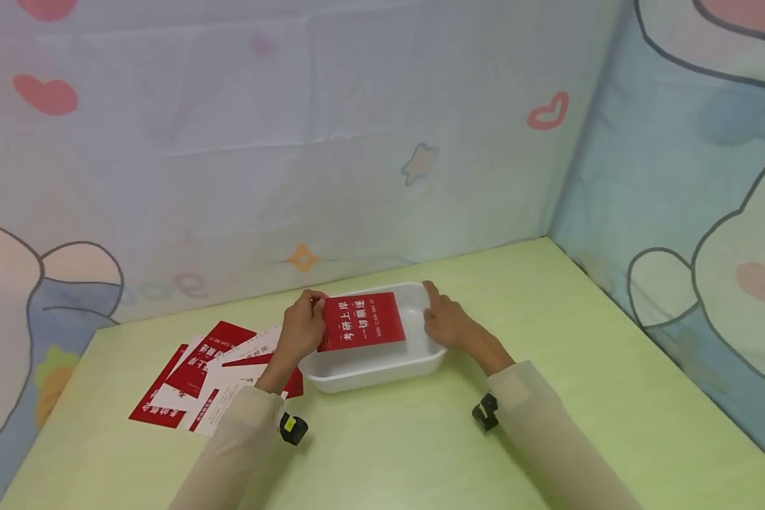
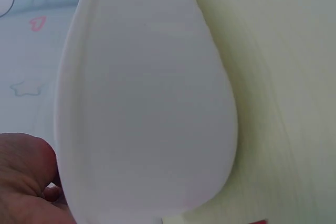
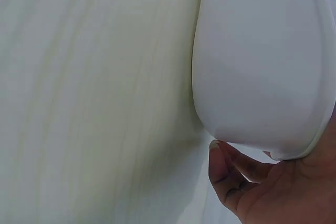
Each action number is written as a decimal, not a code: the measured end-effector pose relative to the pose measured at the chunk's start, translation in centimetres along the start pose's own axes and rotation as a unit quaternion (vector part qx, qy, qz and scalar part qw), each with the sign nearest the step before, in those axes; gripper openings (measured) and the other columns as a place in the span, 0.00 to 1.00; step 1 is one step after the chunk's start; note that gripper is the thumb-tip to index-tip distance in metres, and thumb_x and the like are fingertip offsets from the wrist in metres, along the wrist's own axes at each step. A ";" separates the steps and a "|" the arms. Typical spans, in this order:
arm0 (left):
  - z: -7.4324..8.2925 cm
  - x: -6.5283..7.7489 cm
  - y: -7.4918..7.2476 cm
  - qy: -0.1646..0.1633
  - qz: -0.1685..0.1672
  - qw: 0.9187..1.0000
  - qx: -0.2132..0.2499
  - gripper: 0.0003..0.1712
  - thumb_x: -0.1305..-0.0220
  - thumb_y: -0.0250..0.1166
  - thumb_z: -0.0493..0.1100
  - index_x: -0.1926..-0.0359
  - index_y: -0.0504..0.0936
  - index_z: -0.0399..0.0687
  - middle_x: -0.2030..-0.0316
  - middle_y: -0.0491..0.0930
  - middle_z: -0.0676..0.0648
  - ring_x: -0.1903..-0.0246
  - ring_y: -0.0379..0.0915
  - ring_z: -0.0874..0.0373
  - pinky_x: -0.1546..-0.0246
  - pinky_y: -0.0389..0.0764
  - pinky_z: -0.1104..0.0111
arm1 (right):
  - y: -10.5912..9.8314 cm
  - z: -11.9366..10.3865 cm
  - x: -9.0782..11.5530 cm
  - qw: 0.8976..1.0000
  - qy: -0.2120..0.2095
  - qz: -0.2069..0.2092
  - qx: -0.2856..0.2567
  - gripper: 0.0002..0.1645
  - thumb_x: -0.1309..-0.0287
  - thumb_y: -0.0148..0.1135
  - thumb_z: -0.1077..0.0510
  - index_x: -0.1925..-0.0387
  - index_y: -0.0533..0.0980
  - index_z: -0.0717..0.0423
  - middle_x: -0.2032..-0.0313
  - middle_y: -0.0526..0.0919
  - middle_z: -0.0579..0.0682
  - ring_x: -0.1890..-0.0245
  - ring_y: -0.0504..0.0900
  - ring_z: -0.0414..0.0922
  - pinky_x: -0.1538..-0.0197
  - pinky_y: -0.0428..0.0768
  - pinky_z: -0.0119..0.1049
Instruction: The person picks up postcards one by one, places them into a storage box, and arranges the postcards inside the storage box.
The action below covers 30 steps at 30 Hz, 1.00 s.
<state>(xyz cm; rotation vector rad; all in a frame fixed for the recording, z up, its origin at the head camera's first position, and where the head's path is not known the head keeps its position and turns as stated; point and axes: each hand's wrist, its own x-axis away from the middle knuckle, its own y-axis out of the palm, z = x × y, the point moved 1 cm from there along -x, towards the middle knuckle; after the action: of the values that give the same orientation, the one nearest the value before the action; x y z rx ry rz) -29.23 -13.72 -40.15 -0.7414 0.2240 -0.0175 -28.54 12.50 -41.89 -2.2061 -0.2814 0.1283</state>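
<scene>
A printed fabric backdrop (image 1: 357, 156) forms the far and right boundaries of the work area, carrying hearts, stars and outlined cartoon figures. A pale green tabletop (image 1: 612, 397) extends in front of it. Two beige sleeves (image 1: 561, 432) enter from the near side. A white tray (image 1: 382, 377), shallow with rounded corners, is located at the far middle of the tabletop, its long axis running left to right. Loose red and white cards (image 1: 197, 368) overlap in a fan left of the tray, partly covered from view by the left arm. A single red card (image 1: 362, 321) with white lettering, including "YOU CAN DO IT", lies across the tray's left and middle portion. The left hand (image 1: 301, 327) grips the tray's left end, thumb at the card's left edge; whether it also pinches the card cannot be determined. The right hand (image 1: 449, 322) grips the tray's right end, fingers curled around it. One small black device (image 1: 484, 412) is mounted at each wrist.
</scene>
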 end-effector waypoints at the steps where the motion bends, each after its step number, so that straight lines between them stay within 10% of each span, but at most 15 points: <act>1: -0.1 0.1 0.1 -0.002 0.000 1.000 0.001 0.15 0.27 0.46 0.42 0.49 0.71 0.37 0.59 0.79 0.37 0.66 0.74 0.50 0.70 0.77 0.60 | 0.0 0.0 0.0 1.000 0.001 -0.001 0.002 0.33 0.32 0.35 0.61 0.30 0.40 0.65 0.43 0.66 0.73 0.53 0.69 0.60 0.48 0.71 0.56; 30: -0.9 -0.6 1.8 0.008 -0.048 0.999 -0.020 0.18 0.29 0.49 0.44 0.47 0.72 0.35 0.55 0.79 0.38 0.64 0.73 0.53 0.66 0.78 0.61 | 0.2 0.7 -0.4 1.000 -0.010 0.005 0.020 0.34 0.33 0.35 0.61 0.31 0.40 0.69 0.43 0.64 0.77 0.45 0.65 0.67 0.44 0.67 0.60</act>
<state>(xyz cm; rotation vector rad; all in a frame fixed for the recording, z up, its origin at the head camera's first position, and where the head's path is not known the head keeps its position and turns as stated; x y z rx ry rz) -30.09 -12.88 -41.87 -0.7925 0.2037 -0.1096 -29.08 12.81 -42.49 -2.1683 -0.2768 0.1607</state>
